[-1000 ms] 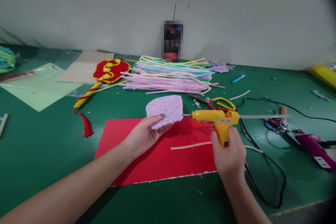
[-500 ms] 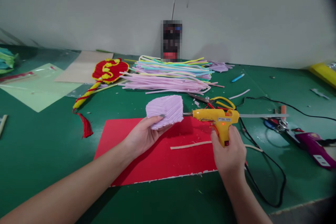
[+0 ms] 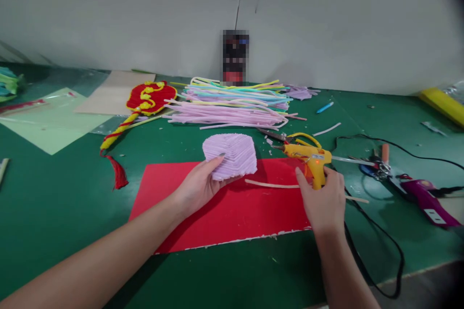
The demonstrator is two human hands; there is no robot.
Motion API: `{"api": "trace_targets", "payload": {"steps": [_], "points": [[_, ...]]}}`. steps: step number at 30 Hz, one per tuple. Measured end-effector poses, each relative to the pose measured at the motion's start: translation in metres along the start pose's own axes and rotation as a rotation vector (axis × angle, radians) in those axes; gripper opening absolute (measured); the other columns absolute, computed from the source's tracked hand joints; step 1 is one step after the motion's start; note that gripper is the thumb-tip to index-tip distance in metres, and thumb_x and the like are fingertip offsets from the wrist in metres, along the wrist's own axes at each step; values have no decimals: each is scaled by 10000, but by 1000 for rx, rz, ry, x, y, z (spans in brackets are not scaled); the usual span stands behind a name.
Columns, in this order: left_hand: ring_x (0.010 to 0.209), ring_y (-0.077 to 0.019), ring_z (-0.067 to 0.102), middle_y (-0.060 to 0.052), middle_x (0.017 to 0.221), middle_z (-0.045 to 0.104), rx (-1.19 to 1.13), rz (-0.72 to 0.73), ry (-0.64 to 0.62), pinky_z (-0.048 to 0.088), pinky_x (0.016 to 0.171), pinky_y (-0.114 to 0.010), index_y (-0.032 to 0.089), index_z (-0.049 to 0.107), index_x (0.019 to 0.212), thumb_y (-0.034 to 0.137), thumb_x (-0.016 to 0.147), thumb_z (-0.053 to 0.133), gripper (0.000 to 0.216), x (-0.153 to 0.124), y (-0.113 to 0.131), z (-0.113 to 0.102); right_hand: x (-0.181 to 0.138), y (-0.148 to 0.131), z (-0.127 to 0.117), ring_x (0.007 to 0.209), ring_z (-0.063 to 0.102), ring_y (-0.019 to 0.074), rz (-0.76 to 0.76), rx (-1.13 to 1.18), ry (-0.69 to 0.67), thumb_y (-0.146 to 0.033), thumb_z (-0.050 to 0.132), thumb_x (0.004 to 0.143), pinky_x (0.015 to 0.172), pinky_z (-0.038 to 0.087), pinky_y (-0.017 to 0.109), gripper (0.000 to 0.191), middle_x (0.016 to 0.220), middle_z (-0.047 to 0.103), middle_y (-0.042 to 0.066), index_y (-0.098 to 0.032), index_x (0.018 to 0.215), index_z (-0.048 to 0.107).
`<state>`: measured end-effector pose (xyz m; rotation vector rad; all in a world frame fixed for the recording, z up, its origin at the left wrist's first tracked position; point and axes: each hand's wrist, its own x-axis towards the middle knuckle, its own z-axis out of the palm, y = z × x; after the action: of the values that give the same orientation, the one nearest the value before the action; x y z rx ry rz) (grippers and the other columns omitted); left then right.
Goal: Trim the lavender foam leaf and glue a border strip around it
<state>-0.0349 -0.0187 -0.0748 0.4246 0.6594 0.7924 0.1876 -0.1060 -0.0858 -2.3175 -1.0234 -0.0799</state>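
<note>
My left hand (image 3: pixel 201 181) holds a lilac leaf-shaped panel (image 3: pixel 232 154) made of pipe cleaners laid side by side in slanting rows. The thumb presses on its face, with the other fingers behind it. To the right, my right hand (image 3: pixel 324 200) is around the handle of a yellow hot glue gun (image 3: pixel 308 154), its nozzle pointing left, apart from the panel. Thumb and fingers sit loosely on either side of the handle. A pale pipe cleaner (image 3: pixel 270 184) passes beneath this hand; whether the fingers grip it is hidden. A red sheet (image 3: pixel 217 217) lies below.
Bundled pastel pipe cleaners (image 3: pixel 232 113) lie behind the hands. Scissors (image 3: pixel 304 139) rest behind the glue gun. A red and yellow fan-shaped ornament (image 3: pixel 152 99) with a tassel is at left. Black cord (image 3: pixel 389 246) loops at right, near a purple tool (image 3: pixel 427 200).
The glue gun has drawn back from the panel and moved away from me. The right hand and pale pipe cleaner have shifted forward and right. The left hand has barely moved.
</note>
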Motion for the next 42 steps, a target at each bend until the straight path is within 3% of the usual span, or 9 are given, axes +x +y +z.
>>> {"api": "trace_targets", "payload": {"steps": [5,8,10,13,16,22,31,36,42], "points": [[1045,-226,608,-96,1126,660,47,29,26,484,952,-380,109,653,1000,174,867,505,209,1,-2,-1,4,14,3,929,509,313,-130,-92,16,-578,526,761,780,416,457,563,1003,550,151,-131,1101,556],[1038,-232,611,-114,1104,667,64,35,30,488,947,-381,94,651,997,171,868,499,214,0,-2,0,0,10,-2,988,486,337,-239,-112,144,-554,554,765,814,407,498,539,1028,532,170,-136,1106,576],[1033,-241,613,-120,1113,661,56,32,20,506,920,-389,94,649,1000,177,872,490,221,-1,-2,0,-4,4,-7,999,492,312,-369,-47,193,-476,556,805,848,406,476,419,1032,529,154,-164,1081,599],[997,-233,627,-110,1110,664,37,29,12,536,869,-377,105,654,987,186,870,494,214,-1,-1,0,-12,-1,-8,965,529,251,-618,95,-42,-368,546,847,861,426,406,241,989,554,101,-208,1006,630],[965,-220,637,-94,1099,670,25,38,-5,545,843,-369,126,657,1002,232,878,489,234,-1,-1,-1,-17,1,-5,936,551,229,-705,164,-324,-314,548,856,848,442,396,158,966,574,75,-217,954,623],[1022,-233,612,-102,1082,677,184,74,158,492,905,-368,129,657,971,251,833,540,218,-3,2,-3,-23,5,-10,819,576,172,-803,330,-557,-189,495,887,734,485,308,153,854,609,46,-216,841,639],[1131,-271,535,-115,1234,588,914,279,276,394,979,-429,149,538,1167,270,753,603,436,-16,8,-9,-29,-16,-30,697,559,128,-966,505,-539,-141,513,879,603,460,234,175,756,610,41,-177,940,674],[1069,-285,572,-121,1175,621,976,251,254,444,912,-432,153,541,1153,295,710,639,476,-18,16,-16,-38,-31,-37,715,539,142,-1044,443,-628,-150,466,903,635,461,267,198,784,602,51,-158,960,656],[1027,-256,592,-97,1158,628,949,300,225,462,871,-362,175,544,1154,268,692,674,489,-28,15,-22,-60,-44,-29,712,561,160,-995,362,-688,-219,383,937,636,497,282,285,763,594,55,-175,894,661]]}}
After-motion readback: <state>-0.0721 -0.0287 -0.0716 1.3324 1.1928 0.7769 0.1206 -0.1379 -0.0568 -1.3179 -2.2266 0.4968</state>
